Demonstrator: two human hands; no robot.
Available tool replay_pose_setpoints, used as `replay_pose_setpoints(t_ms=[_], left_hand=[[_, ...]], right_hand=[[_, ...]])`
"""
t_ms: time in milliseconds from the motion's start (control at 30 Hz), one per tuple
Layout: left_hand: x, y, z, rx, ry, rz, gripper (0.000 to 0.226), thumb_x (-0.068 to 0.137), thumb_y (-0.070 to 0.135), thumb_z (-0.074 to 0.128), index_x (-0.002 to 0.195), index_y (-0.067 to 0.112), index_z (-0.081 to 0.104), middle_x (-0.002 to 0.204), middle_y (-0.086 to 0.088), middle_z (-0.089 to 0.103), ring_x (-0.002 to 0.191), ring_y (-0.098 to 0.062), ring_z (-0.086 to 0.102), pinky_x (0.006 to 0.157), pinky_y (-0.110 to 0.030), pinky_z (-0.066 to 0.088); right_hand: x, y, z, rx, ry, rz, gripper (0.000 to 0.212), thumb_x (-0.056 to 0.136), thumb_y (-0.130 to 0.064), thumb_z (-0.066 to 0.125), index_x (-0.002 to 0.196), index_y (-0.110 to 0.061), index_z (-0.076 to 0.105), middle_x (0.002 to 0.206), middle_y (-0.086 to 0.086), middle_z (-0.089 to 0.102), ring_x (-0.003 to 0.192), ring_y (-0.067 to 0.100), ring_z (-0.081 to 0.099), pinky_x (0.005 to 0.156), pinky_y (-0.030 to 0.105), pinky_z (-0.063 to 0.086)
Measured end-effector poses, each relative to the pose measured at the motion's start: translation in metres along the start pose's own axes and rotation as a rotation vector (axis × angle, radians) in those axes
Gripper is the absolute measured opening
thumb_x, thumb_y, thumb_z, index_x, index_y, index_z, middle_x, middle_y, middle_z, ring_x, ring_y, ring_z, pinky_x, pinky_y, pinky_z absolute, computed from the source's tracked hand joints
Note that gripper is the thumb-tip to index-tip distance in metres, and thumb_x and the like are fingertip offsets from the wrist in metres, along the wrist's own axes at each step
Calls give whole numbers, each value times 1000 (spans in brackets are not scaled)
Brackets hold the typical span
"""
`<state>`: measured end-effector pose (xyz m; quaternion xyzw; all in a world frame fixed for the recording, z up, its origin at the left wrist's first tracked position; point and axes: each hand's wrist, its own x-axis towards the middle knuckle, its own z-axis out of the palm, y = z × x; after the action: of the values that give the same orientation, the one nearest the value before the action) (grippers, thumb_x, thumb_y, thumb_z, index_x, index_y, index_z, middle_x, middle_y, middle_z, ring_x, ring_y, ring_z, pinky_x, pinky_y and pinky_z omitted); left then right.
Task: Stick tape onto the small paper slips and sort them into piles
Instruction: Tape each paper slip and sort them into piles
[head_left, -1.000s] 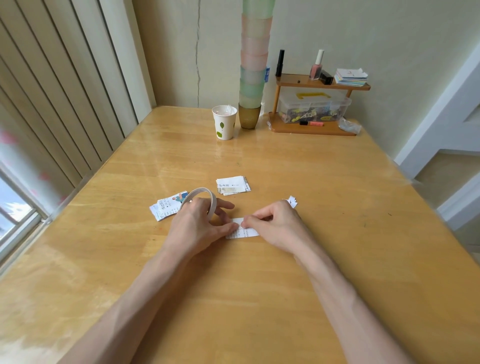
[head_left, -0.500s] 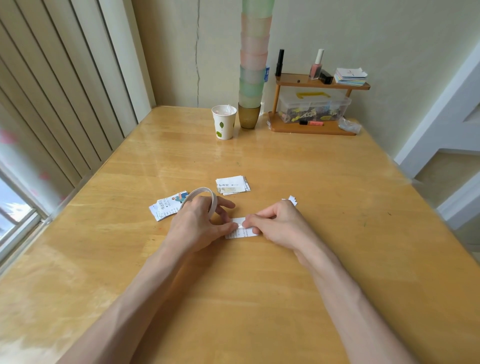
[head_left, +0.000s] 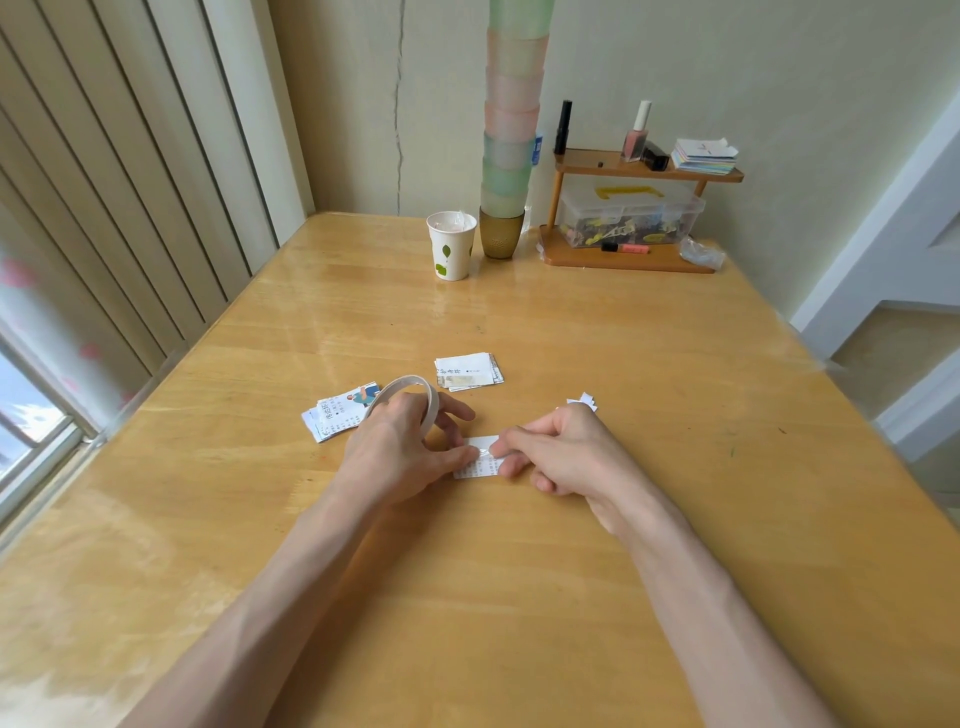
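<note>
Your left hand (head_left: 400, 452) grips the tape roll (head_left: 410, 378), thumb on the slip (head_left: 475, 470); at 3 o'clock your right hand (head_left: 569, 457) pinches it.

Home room: wooden table (head_left: 519, 322), blinds (head_left: 130, 182) (nail polish (head_left: 637, 136) shelved)

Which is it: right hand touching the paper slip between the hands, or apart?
Touching. In the head view the right hand pinches the right end of the paper slip; no gap shows.

Mid-bench (head_left: 623, 338), our left hand (head_left: 400, 452) grips the tape roll (head_left: 410, 387), thumb on the paper slip (head_left: 475, 469). Our right hand (head_left: 566, 457) pinches the slip's other end.
</note>
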<state>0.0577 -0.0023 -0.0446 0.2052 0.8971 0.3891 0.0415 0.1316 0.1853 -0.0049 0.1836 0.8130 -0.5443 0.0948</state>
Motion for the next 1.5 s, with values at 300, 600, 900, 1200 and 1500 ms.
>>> replay_pose_setpoints(t_ms=[300,600,900,1200,1500], left_hand=[[-1,0,0,-1,15,-2,29,78,38,89,100,41,70,81,31,67,65,6,55,75,-35,55],[-4,3,-1,1,18,-18,29,78,40,88,102,41,70,83,29,68,63,3,57,74,-34,54],[-5,4,-1,-9,24,-34,30,77,43,88,102,42,71,82,28,69,64,1,58,79,-40,57],[-4,4,-2,-6,22,-36,31,78,42,88,103,41,71,81,28,70,63,6,55,79,-38,57],[-4,3,-2,-16,18,-43,30,78,41,89,102,41,71,81,27,70,66,4,56,81,-39,57]], right_hand=[[7,5,-2,-45,108,-40,22,91,-25,64,80,-17,81,72,-6,76,47,11,45,52,20,41],[16,15,3,-168,118,-267,11,86,-33,82,96,-28,80,74,-13,65,53,-4,53,55,13,43],[20,19,10,-273,170,-306,13,84,-37,83,95,-29,79,70,-15,63,48,-5,51,56,17,38],[28,20,11,-224,165,-265,16,82,-33,87,94,-29,77,64,-14,59,49,-3,51,58,21,45],[32,23,1,-55,147,-228,15,84,-33,87,93,-27,77,57,-17,55,49,-1,49,54,19,43]])
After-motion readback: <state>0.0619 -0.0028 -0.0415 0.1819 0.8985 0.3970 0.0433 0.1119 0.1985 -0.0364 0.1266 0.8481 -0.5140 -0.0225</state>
